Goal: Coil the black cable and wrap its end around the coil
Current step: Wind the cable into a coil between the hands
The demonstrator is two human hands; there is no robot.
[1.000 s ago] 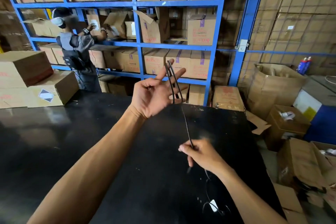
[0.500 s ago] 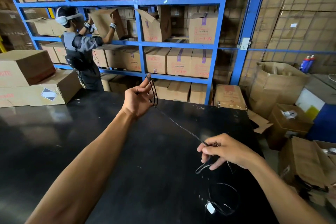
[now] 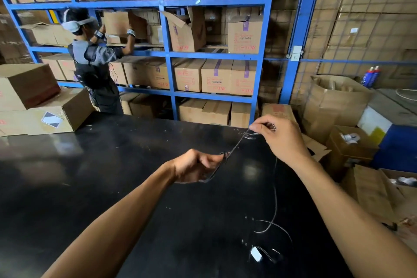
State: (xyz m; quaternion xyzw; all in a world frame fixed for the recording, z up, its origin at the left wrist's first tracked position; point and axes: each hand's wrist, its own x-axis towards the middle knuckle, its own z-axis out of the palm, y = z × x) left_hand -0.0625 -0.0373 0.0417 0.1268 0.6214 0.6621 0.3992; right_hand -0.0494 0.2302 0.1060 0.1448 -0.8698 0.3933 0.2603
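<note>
My left hand is closed low over the black table, holding a few loops of the thin black cable. A taut strand runs from it up and right to my right hand, which pinches the cable between thumb and fingers. From the right hand the cable hangs down and curls loosely on the table, ending near a small white tag. The cable is hard to see against the dark tabletop.
Two cardboard boxes sit on the table's far left corner. A person handles a box at the blue shelving behind the table. Open cartons crowd the floor past the table's right edge.
My left hand dropped from chest height to just above the table, closing on the loops. My right hand rose up and away to the right, pulling the strand with it.
</note>
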